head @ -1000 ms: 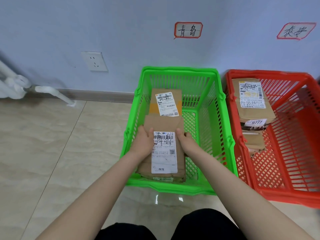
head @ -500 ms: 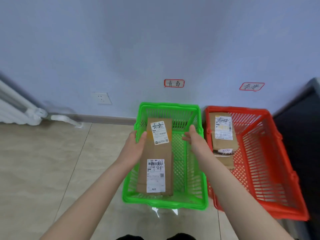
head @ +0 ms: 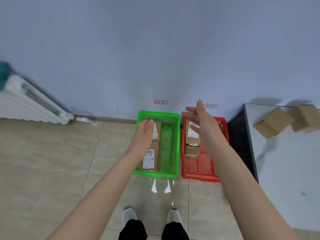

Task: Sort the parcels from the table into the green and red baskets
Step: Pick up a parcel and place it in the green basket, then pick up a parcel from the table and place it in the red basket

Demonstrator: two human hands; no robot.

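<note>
1. Brown kraft-paper parcels already lie in both baskets. In the green basket (head: 177,144), 2 flat ones sit end to end along its left side: the near labelled parcel (head: 150,158) and the far labelled parcel (head: 157,131), which is partly hidden behind the left hand (head: 144,131).
2. In the red basket (head: 199,177), at least 2 more lie toward the far end: a long parcel (head: 192,134) with a white label and a shorter parcel (head: 191,151) just nearer. I cannot tell whether they overlap.
3. The left hand hovers above the green basket, fingers straight and relaxed, holding nothing. The right hand (head: 197,116) is raised over the far end of the red basket, fingers spread and released, also empty.
4. On the grey counter (head: 277,170) at the right, the first cardboard box (head: 272,122) and the second cardboard box (head: 304,117) lie close together near the wall, well apart from both hands.
5. My judgement is that sorting is partly done, with 4 parcels placed and at least 2 left. The counter runs out of view, so there may be more.
6. The next step is probably to turn to the counter and match a box to a basket.
7. A red-bordered wall label hangs above each basket, the green-side label (head: 161,102) and the red-side label (head: 210,106). Both are too blurred to read.
8. Farther out are the tiled floor (head: 52,161), a white radiator (head: 26,103) and a wall socket (head: 112,107).
</note>
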